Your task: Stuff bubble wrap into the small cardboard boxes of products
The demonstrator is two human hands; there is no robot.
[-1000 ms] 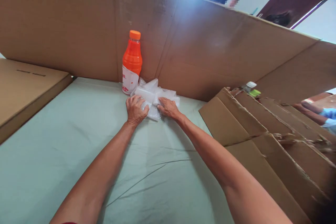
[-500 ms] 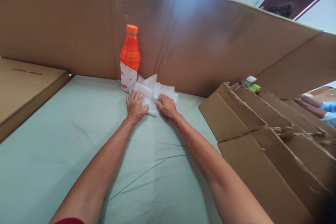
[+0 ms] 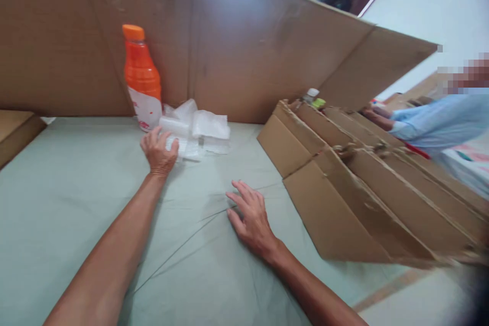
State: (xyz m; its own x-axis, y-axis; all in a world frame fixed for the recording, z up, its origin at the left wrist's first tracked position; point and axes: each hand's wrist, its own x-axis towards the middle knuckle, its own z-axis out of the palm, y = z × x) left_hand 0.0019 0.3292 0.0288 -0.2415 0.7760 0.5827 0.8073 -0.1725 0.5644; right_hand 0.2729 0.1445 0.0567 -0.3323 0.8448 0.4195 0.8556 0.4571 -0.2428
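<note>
Crumpled bubble wrap (image 3: 211,126) lies in a small heap against the foot of the cardboard wall. My left hand (image 3: 159,152) rests at its near left edge, fingers spread and touching the wrap. Just behind that hand stands an orange bottle (image 3: 142,76) with an orange cap and a white label, leaning a little in this tilted view. My right hand (image 3: 252,216) is apart from the wrap, over the pale green cloth (image 3: 206,265), its fingers stretched out and holding nothing.
A tall cardboard wall (image 3: 244,51) runs along the back. On the right stands a cardboard box with dividers (image 3: 328,204), a white-capped bottle (image 3: 311,94) showing in it. A flat cardboard box (image 3: 17,130) lies left. Beyond the divided box, a person in a light blue sleeve (image 3: 431,117) sits.
My right hand has left the bubble wrap and drawn back towards me. My left hand stays by the wrap. The view has swung to the right.
</note>
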